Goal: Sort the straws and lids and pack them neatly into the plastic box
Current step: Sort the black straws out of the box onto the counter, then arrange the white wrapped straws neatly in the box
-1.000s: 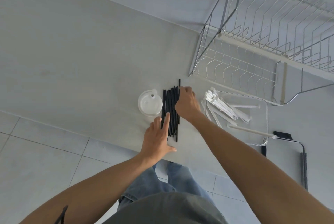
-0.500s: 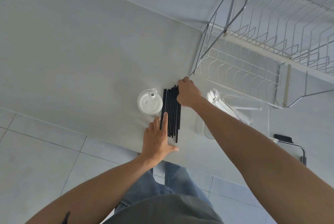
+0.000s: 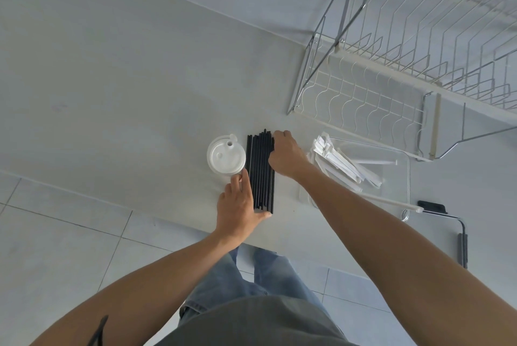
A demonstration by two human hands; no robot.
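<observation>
Two hands frame the black straws (image 3: 261,172) lying bundled on the tabletop (image 3: 126,94): left hand (image 3: 237,203) flat, fingers straight against their near-left side, right hand (image 3: 285,155) curled over the far-right edge. White lids (image 3: 226,156) stacked just left; plastic box (image 3: 391,178) with wrapped white straws (image 3: 341,164) at right.

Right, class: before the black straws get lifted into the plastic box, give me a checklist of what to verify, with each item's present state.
1. Black straws gathered side by side in one bundle: ok.
2. Far ends level: not ok, a few poke out.
3. Left hand squaring the near end, thumb across the tips: ok.
4. Right hand at the far right edge of the bundle: ok; firm grip: cannot tell.
5. Plastic box has room beside the white wrapped straws: ok.
6. Lids clear of the bundle: cannot tell, they sit right beside it.
</observation>
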